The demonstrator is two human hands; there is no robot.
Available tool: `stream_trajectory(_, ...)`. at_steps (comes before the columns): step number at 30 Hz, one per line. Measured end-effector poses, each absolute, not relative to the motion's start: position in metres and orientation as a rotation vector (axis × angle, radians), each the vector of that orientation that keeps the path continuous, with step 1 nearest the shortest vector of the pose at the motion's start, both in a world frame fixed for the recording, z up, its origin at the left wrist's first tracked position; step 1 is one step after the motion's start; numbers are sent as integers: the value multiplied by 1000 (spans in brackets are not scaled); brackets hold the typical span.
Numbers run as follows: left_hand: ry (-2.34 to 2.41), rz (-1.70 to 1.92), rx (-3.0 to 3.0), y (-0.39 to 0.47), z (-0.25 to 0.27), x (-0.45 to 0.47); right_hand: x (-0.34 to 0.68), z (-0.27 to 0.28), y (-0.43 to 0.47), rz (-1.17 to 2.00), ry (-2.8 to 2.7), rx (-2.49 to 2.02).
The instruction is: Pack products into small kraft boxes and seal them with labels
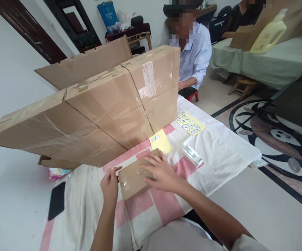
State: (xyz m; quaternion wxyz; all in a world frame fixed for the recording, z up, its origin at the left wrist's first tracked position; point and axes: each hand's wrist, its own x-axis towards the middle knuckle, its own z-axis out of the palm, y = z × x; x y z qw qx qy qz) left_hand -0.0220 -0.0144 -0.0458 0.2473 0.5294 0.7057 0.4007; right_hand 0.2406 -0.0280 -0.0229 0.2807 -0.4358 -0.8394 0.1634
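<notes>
A small taped cardboard box [133, 179] lies on the cloth in front of me. My left hand [110, 184] is at its left end, fingers curled and the index finger and thumb closed at the box's edge. Across the top right part of the box rests my right hand [161, 172], its fingers spread and touching the cardboard. Just beyond the box is a yellow sheet [163, 141] with a couple of small white pieces on it. To the right of my right hand is a white packet [193, 156] with a printed label.
A wall of stacked cardboard boxes [109, 111] crosses the table. Another yellow sheet [196, 130] bears several small white pieces. A dark flat object [56, 200] lies at left. Behind the wall sits a person [199, 52]. A yellow jug [269, 33] stands on another table.
</notes>
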Motion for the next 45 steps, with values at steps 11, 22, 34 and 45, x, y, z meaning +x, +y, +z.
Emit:
stream_trajectory(11, 2276, 1404, 1351, -52, -20, -56, 448, -100, 143, 348, -1692, -2062)
stream_trajectory(22, 2204, 1380, 1123, -63, -74, -55, 451, -147, 141, 235, -1675, -2092)
stream_trajectory(34, 2151, 1310, 1278, -43, -69, -58, 448, -160, 140, 154, -1844, -1872)
stream_trajectory(45, 2175, 1282, 1273, -59, -78, -57, 455, -170, 144, 219, -1781, -1748)
